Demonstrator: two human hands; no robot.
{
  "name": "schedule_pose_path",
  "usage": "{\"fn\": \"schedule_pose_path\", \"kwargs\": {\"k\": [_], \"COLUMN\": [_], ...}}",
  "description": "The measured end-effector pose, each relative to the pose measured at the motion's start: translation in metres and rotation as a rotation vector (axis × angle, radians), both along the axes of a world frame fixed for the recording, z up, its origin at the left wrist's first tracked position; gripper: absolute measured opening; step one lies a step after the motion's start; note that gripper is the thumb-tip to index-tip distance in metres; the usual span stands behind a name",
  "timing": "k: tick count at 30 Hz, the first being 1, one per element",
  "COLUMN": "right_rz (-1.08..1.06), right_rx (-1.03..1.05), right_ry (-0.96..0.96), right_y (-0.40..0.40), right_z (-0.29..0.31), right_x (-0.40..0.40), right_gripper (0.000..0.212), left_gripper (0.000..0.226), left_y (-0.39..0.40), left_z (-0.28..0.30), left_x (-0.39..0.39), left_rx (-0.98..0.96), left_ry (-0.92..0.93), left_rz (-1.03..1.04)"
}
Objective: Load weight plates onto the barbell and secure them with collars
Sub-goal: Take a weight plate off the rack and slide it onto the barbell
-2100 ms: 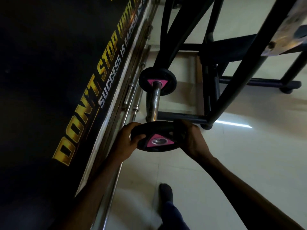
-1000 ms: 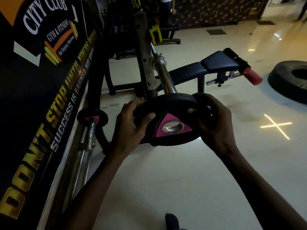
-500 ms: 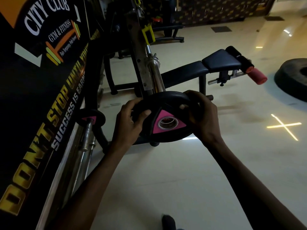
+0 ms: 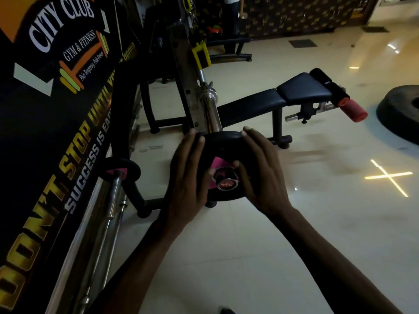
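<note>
With palms now flat, left hand and right hand press the black rubber weight plate onto the chrome barbell sleeve; sleeve end now protrudes, collar next.

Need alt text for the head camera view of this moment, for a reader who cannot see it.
Both bare hands, left hand and right hand, press flat against a round black weight plate with a pink centre, its hole already over the end of the chrome barbell sleeve. A black padded bench stands behind on the pale tiled floor.
</note>
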State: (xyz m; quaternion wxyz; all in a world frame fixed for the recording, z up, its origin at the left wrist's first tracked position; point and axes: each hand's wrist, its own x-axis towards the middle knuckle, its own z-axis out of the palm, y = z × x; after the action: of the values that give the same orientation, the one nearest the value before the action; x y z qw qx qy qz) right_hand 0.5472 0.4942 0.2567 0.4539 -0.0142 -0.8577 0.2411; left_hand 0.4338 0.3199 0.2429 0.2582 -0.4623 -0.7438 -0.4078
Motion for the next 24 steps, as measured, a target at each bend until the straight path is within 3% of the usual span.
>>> {"fn": "schedule_pose_path", "kwargs": {"k": [4,11,24], "right_rz": [-0.054,-0.051,-0.139], "right_rx": [0.207,0.249,0.262], "right_ry": [0.069,0.035,-0.092], "right_y": [0.014,0.057,0.142], "right_z": [-0.019,-0.025,-0.019], "right_x": [-0.022,-0.094,-0.268], "right_gripper": [0.065,0.069,0.081], "left_gripper": [0.079,0.093,0.083], "left_y": [0.015,0.058,0.142], "left_z": [-0.028,-0.030,-0.012], "left_x": [-0.014,-0.076,-0.251], "left_rx": [-0.040,-0.044,-0.265], "left_ry": [0.196,0.282,0.314], "left_rz": [0.137,0.338,0.403]}}
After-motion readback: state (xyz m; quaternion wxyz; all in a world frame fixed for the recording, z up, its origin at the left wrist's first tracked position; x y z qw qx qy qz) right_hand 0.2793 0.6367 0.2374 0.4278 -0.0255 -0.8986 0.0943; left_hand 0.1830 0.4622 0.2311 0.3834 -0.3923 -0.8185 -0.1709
